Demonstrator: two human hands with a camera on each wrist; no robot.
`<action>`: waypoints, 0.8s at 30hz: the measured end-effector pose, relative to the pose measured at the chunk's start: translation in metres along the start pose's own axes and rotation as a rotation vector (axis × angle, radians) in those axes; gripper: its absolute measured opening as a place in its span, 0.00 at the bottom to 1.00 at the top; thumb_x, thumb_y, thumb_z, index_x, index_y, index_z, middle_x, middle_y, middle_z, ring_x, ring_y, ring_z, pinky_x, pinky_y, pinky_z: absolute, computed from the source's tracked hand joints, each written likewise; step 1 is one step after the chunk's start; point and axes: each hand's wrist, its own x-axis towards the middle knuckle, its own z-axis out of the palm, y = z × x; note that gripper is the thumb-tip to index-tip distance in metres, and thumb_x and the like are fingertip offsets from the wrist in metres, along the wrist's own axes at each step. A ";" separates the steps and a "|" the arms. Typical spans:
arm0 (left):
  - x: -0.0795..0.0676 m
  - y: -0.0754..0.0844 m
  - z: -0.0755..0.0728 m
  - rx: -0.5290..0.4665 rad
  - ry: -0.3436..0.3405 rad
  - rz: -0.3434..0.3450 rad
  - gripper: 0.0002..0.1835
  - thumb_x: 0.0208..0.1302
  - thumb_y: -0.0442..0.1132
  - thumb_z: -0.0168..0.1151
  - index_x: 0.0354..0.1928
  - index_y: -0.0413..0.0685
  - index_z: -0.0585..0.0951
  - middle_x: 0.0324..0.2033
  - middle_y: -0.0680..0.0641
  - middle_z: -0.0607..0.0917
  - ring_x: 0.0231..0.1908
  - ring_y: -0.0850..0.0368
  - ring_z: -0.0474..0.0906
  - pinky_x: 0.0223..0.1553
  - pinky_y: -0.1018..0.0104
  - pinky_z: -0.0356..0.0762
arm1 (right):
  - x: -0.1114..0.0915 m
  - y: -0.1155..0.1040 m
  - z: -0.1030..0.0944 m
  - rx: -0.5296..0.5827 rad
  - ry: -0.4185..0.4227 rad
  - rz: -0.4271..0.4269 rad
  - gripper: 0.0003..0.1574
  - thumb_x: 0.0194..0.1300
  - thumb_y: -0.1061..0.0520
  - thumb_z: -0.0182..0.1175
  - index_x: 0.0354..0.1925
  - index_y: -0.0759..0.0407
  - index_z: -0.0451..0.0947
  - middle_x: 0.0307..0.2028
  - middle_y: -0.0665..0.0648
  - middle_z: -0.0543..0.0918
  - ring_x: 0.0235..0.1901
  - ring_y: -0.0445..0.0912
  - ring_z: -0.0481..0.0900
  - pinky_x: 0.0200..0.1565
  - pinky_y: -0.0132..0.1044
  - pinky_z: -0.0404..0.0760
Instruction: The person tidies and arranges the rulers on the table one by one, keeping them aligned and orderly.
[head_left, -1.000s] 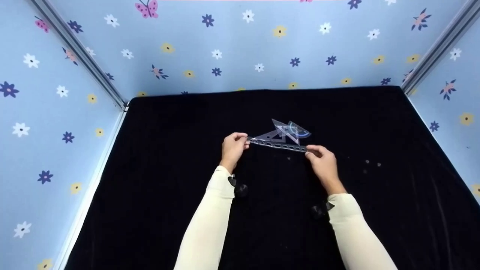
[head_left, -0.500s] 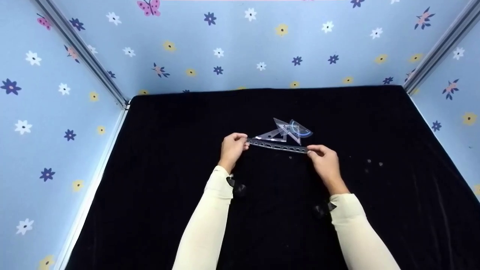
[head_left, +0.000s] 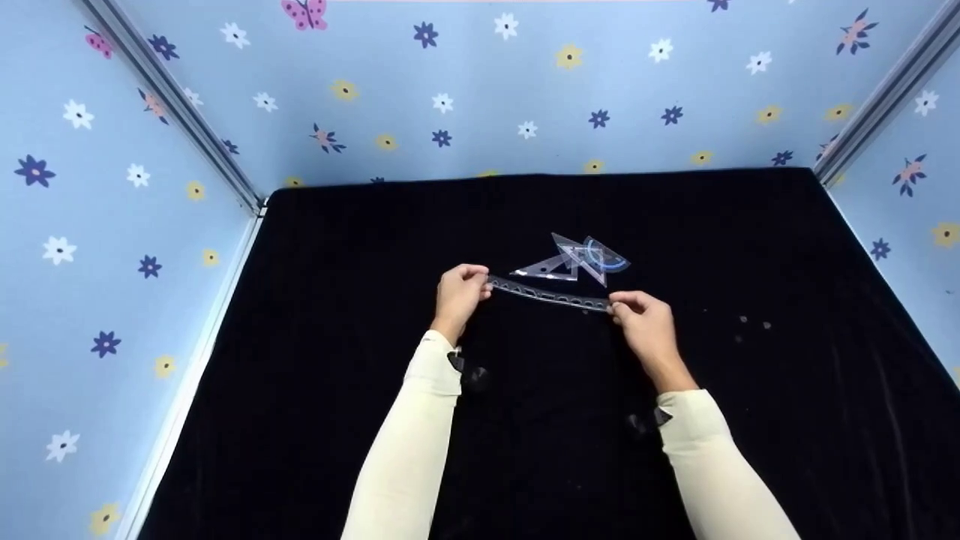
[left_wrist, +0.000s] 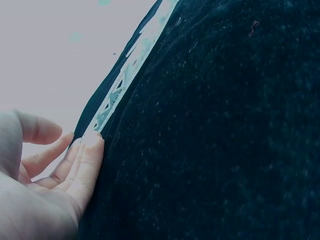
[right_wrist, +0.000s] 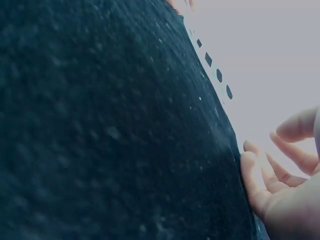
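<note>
A clear plastic stencil ruler (head_left: 546,296) with a row of cut-out shapes is stretched between my two hands, curving so its middle bows towards me. My left hand (head_left: 460,296) pinches its left end; my right hand (head_left: 646,322) pinches the right end. The left wrist view has the ruler (left_wrist: 131,67) running up from the left fingertips. Pale light washes out much of the ruler (right_wrist: 214,67) in the right wrist view. Just beyond it lie two clear set squares (head_left: 555,275), partly overlapping, and a protractor (head_left: 616,262) with a blue arc.
Black cloth (head_left: 360,315) covers the table. Small pale specks (head_left: 766,325) lie on it at the right. Blue flowered panels (head_left: 480,90) with metal corner posts stand around the back and sides.
The ruler has gone from nearly straight to clearly bowed. Both hands have shifted slightly left and towards me, widening the gap to the set squares, which stay put.
</note>
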 end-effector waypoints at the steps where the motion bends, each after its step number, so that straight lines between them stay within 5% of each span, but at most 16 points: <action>1: 0.000 0.000 0.000 0.002 0.001 0.002 0.13 0.76 0.27 0.61 0.54 0.27 0.89 0.36 0.46 0.89 0.29 0.67 0.83 0.36 0.79 0.87 | -0.001 0.000 0.001 0.009 -0.003 0.001 0.16 0.75 0.71 0.59 0.54 0.80 0.86 0.32 0.45 0.91 0.33 0.29 0.86 0.42 0.20 0.85; 24: 0.006 0.000 -0.007 -0.053 0.006 -0.008 0.13 0.75 0.26 0.60 0.54 0.25 0.87 0.33 0.49 0.87 0.28 0.68 0.82 0.34 0.80 0.84 | -0.019 0.001 0.011 0.032 -0.011 0.001 0.13 0.71 0.73 0.67 0.52 0.79 0.86 0.32 0.44 0.89 0.30 0.29 0.83 0.40 0.21 0.85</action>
